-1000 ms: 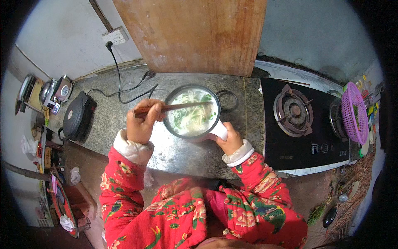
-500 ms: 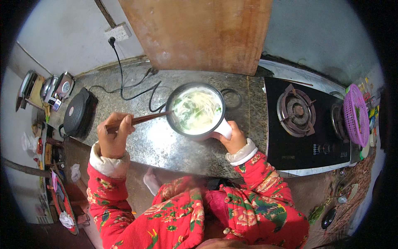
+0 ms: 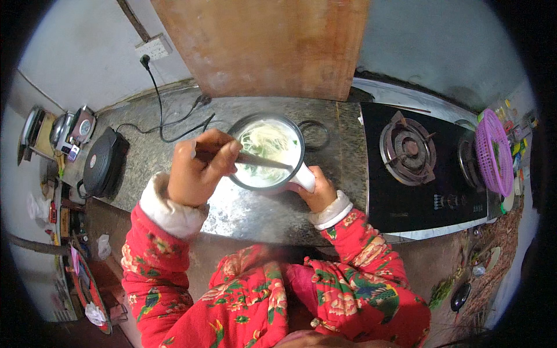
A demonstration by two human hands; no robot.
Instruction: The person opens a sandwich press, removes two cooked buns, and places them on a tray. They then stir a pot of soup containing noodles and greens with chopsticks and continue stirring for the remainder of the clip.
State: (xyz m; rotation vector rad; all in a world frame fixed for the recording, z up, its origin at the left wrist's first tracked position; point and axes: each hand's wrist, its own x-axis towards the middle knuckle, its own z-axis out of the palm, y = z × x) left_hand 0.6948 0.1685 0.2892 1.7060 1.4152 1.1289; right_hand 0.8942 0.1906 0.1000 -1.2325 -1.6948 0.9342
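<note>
My left hand (image 3: pixel 200 167) is closed around a pair of brown chopsticks (image 3: pixel 264 162), which slant right over the small electric pot (image 3: pixel 232 129). Their far ends reach the pot's right inner side, slightly smeared by motion. Pale noodles (image 3: pixel 268 139) and green leaves lie in whitish broth inside the pot. At the pot's lower right, my right hand (image 3: pixel 319 194) grips its white handle (image 3: pixel 304 178). The pot has a dark rim and stays upright over the stone counter.
A black power cord (image 3: pixel 161 110) runs behind the pot. To the left sits a black electric griddle (image 3: pixel 105 161); to the right, a black gas stove (image 3: pixel 400 203) with a burner (image 3: pixel 411 149) and a purple basket (image 3: pixel 493 153). A wooden board (image 3: pixel 261 49) stands behind.
My left hand has moved right and closer to the pot, carrying the chopsticks from its left rim across the bowl. My right hand stays on the handle. The view has shifted slightly.
</note>
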